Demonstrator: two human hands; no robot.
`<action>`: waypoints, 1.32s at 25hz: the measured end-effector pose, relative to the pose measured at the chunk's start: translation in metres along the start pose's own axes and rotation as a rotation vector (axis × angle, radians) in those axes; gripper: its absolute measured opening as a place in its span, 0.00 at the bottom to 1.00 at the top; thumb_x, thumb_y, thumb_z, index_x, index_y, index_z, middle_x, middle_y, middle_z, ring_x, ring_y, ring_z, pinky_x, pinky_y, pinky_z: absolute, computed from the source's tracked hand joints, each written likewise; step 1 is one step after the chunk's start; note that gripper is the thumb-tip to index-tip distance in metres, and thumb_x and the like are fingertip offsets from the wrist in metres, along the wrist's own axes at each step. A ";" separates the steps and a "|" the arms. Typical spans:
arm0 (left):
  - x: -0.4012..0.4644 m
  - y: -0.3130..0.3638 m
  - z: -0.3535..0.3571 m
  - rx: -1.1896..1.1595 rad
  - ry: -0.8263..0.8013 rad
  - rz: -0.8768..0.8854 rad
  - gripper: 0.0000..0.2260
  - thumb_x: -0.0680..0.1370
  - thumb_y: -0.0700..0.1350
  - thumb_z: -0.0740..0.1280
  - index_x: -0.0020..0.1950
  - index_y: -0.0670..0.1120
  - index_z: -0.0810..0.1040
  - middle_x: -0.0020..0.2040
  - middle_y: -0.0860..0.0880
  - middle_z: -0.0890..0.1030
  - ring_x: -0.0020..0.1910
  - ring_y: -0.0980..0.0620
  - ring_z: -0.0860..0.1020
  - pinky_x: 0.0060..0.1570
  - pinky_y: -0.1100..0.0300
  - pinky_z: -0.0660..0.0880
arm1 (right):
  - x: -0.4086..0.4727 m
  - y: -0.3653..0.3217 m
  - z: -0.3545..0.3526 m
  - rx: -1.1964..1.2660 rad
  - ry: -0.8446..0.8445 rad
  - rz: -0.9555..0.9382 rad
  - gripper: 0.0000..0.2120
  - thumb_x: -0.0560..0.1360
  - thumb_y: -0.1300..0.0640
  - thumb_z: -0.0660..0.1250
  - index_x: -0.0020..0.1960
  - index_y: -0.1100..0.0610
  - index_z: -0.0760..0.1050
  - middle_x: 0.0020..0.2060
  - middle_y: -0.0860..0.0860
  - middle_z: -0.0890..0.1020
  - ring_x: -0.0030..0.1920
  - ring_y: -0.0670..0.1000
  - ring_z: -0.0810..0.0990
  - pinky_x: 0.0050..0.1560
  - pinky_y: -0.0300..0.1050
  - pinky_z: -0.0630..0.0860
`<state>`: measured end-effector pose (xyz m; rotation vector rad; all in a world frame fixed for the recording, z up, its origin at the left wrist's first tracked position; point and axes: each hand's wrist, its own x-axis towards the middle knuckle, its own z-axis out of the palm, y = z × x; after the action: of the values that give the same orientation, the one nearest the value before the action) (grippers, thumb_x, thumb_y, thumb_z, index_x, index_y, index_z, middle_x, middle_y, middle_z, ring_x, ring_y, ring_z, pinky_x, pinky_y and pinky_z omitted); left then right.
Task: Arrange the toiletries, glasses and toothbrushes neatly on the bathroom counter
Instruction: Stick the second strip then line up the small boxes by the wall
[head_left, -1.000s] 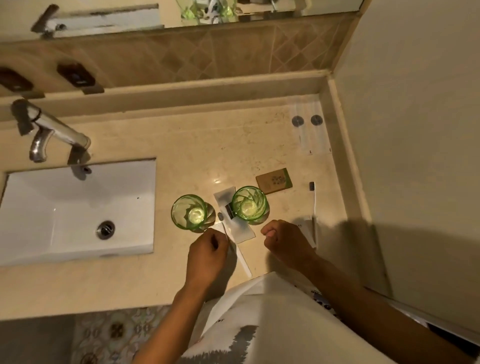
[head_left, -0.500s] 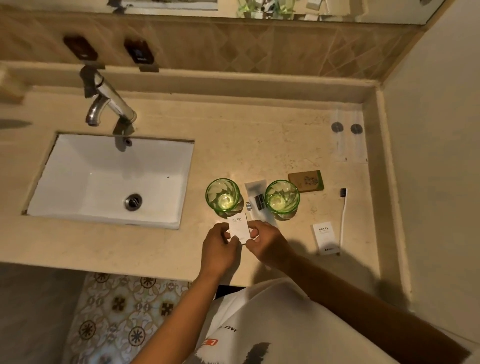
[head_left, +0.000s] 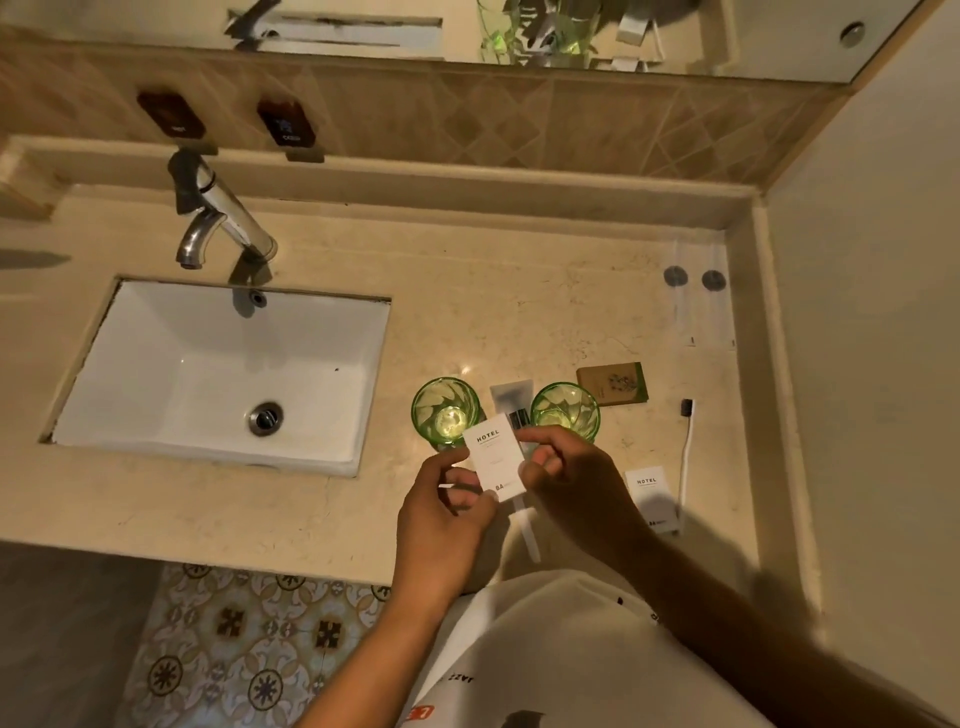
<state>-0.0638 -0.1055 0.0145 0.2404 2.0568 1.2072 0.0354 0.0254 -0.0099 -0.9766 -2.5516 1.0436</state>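
Lifted higher before the green glasses (head_left: 445, 415), the light, crushable HOTEL box (head_left: 493, 462) sits pinched by left hand (head_left: 441, 512) and right hand (head_left: 576, 480) at its side edges.

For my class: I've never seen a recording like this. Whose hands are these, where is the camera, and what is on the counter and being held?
No machine here: a person wears a head camera looking down at their own hands. The left hand and right hand together hold a small white box marked HOTEL. On the counter stand two green glasses, a brown packet, a second white box and a toothbrush. The sink lies to the left.
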 end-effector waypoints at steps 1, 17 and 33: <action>0.005 0.009 0.004 -0.011 -0.007 0.011 0.20 0.73 0.35 0.72 0.60 0.53 0.78 0.45 0.53 0.83 0.37 0.61 0.80 0.44 0.57 0.81 | 0.005 0.002 -0.007 0.006 0.038 -0.016 0.22 0.74 0.53 0.59 0.60 0.65 0.79 0.54 0.60 0.84 0.45 0.52 0.82 0.33 0.24 0.71; 0.175 0.110 0.146 0.175 -0.175 0.016 0.15 0.68 0.42 0.71 0.54 0.50 0.82 0.46 0.52 0.85 0.46 0.47 0.84 0.51 0.43 0.82 | 0.135 0.107 -0.075 0.351 0.168 0.562 0.19 0.74 0.63 0.68 0.63 0.52 0.79 0.56 0.52 0.83 0.53 0.48 0.81 0.47 0.27 0.74; 0.313 0.170 0.273 0.210 -0.244 0.014 0.08 0.74 0.39 0.65 0.43 0.51 0.80 0.45 0.49 0.85 0.48 0.46 0.84 0.51 0.54 0.80 | 0.271 0.203 -0.095 0.386 0.313 0.733 0.18 0.71 0.54 0.73 0.60 0.48 0.81 0.57 0.48 0.82 0.54 0.49 0.83 0.57 0.51 0.81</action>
<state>-0.1382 0.3264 -0.0814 0.4779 1.9671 0.9196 -0.0281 0.3615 -0.0935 -1.8259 -1.6618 1.3404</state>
